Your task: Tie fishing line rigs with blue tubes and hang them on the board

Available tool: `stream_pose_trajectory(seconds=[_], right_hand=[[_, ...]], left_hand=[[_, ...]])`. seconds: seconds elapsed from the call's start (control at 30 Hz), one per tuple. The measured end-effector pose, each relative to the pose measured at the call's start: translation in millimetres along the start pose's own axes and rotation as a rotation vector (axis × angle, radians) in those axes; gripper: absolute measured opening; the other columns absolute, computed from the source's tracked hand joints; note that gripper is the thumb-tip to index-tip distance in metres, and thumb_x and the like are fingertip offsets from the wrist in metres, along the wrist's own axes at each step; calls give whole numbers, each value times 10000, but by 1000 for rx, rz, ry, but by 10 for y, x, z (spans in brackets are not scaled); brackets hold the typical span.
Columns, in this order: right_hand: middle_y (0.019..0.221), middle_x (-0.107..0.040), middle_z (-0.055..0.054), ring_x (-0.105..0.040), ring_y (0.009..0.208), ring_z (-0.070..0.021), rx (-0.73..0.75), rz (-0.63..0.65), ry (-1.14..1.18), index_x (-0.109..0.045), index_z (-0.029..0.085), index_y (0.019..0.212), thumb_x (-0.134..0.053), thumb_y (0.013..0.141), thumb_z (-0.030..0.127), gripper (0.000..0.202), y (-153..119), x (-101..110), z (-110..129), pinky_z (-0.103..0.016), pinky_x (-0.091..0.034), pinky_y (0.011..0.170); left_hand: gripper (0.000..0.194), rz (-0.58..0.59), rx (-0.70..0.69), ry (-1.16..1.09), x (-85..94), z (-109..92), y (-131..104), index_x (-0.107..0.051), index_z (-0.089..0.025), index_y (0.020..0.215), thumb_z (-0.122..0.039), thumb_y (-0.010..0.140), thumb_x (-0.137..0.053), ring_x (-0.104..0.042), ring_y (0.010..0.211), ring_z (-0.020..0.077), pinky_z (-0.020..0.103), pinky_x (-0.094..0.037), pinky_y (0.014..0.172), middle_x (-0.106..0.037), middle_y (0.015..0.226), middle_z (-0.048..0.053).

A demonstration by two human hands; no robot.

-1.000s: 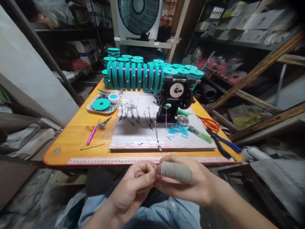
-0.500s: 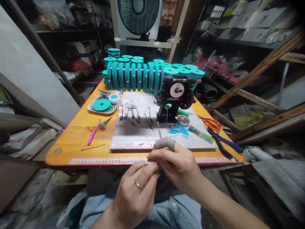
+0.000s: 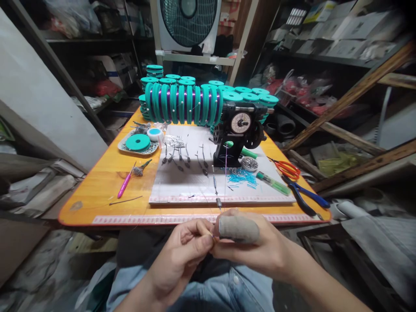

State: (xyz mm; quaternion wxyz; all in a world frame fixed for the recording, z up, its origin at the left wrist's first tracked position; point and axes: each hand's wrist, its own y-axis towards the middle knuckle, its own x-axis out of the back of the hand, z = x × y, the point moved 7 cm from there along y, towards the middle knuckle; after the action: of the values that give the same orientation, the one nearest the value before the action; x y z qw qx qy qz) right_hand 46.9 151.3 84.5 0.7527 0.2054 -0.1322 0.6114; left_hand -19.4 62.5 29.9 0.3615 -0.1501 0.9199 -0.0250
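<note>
Head view: just turned left hand (image 3: 178, 255) over and lowered right hand (image 3: 260, 252), pinching thread (image 3: 225, 177) in fingers of both; apparently mid-twist.

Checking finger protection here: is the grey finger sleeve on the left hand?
No, the grey finger sleeve is on the right hand.

I recognise a small, crowded workshop by its wooden worktable (image 3: 89, 180), which carries teal spools (image 3: 183, 104), a black geared device (image 3: 229, 149), orange-handled scissors (image 3: 288, 171) and blue-handled pliers (image 3: 313, 197). Along its near edge I note a printed measuring strip (image 3: 130, 219). The shelving on the left (image 3: 84, 41) and right (image 3: 325, 59) holds boxes (image 3: 360, 30) and plastic bags (image 3: 300, 93); at the far side I see a box fan (image 3: 175, 21).
</note>
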Motion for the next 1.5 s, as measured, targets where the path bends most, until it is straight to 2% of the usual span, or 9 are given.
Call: stream_pose_trajectory(seconds=[0.3, 0.47, 0.6, 0.8, 1.03, 1.13, 1.23, 1.33, 1.5], right_hand=[[848, -600, -23, -612, 780, -107, 253, -343, -193, -655, 193, 877, -538, 961, 120, 162, 151, 101, 197, -205, -501, 683], [989, -602, -64, -612, 973, -142, 428, -290, -306, -566, 169, 1018, -484, 903, 6, 216, 53, 128, 286, -229, -516, 821], [835, -579, 11, -578, 777, -117, 303, 58, -265, -530, 197, 888, -529, 877, 56, 141, 28, -10, 217, -206, -496, 698], [754, -577, 25, -541, 675, -92, 82, 35, -148, -563, 168, 797, -658, 899, 238, 156, 5, 4, 94, -199, -444, 621], [913, -589, -44, -598, 823, -130, 271, -241, -187, -670, 182, 903, -538, 965, 155, 149, 94, 62, 209, -228, -500, 703], [865, -611, -40, -599, 771, -118, 291, -312, -294, -660, 183, 903, -545, 958, 127, 139, 148, 67, 191, -208, -500, 669], [913, -627, -57, -613, 809, -131, 350, -366, -389, -622, 187, 986, -531, 939, 77, 150, 90, 115, 195, -215, -512, 689], [956, -619, -62, -610, 894, -160, 460, -237, -340, -547, 195, 1011, -508, 885, 43, 201, -9, 101, 248, -261, -525, 764], [652, -494, 53, -489, 581, -79, 168, 53, -226, -495, 195, 727, -595, 855, 101, 188, 11, 8, 126, -192, -437, 561]], left_hand=[[292, -70, -1217, 1486, -407, -380, -388, -613, -100, 980, 112, 791, -545, -596, 864, 178, 283, -514, 813, -629, 934, 106], [148, -121, -609, 923, -100, -355, -153, -580, -165, 793, -47, 882, -580, -611, 860, 143, 234, -485, 777, -632, 890, 49], [259, -100, -112, 187, 63, -78, -59, -561, -153, 689, -294, 854, -703, -529, 781, 118, 209, -432, 727, -558, 823, 25], [301, -81, 46, -42, 40, 51, -18, -559, -134, 674, -320, 788, -766, -349, 566, 55, 163, -278, 498, -507, 727, 0], [184, -260, -939, 1207, -158, -389, -304, -639, -166, 854, 12, 825, -602, -607, 864, 155, 250, -520, 792, -581, 900, 51], [310, -142, -1240, 1451, -353, -316, -421, -636, -107, 997, 100, 772, -581, -628, 895, 193, 304, -546, 844, -656, 944, 105], [257, -108, -1050, 1287, -301, -341, -325, -630, -139, 929, 77, 806, -563, -635, 879, 184, 286, -536, 803, -680, 923, 91], [160, -169, -492, 719, -26, -260, -113, -588, -170, 736, -117, 884, -612, -606, 824, 148, 234, -493, 735, -628, 858, 49], [225, -80, 22, -79, -3, 74, -30, -608, -144, 697, -276, 817, -744, -547, 842, 136, 210, -429, 746, -560, 832, 36]])
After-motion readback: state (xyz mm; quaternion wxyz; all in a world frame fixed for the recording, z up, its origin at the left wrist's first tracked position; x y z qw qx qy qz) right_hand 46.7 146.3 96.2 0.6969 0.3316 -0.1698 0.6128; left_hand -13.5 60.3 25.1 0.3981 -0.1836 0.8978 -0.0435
